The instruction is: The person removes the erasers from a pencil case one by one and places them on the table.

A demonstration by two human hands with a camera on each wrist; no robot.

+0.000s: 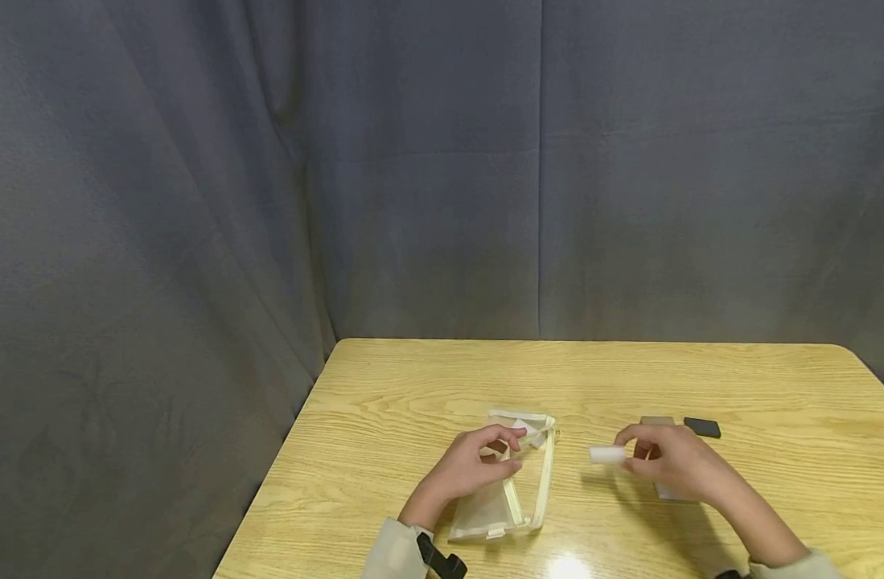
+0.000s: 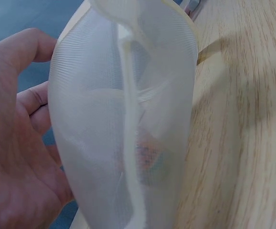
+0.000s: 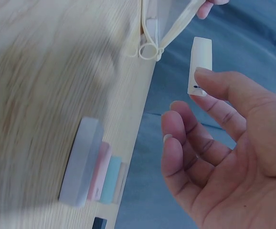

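Observation:
My right hand (image 1: 673,460) pinches a small white rectangular block (image 1: 606,455), eraser-like, by one end between thumb and fingers, raised above the table. A small dark mark shows near its held end in the right wrist view. Left of it, a translucent mesh zipper pouch (image 1: 485,511) stands with its pale yellow zipper mouth spread. The left hand (image 1: 462,465) holds the pouch's left rim, thumb and fingers at the mouth. Mesh hides some fingertips in the left wrist view. Through the mesh show a white piece (image 1: 531,437) and an orange-and-teal patch (image 2: 147,155).
Beside the right hand, several pastel blocks lie close together: a whitish one (image 3: 80,164), a pink one (image 3: 100,171) and a teal one (image 3: 111,179) among them. A black flat block (image 1: 702,428) lies just beyond. Grey curtains (image 1: 442,177) hang behind the wooden table (image 1: 413,378).

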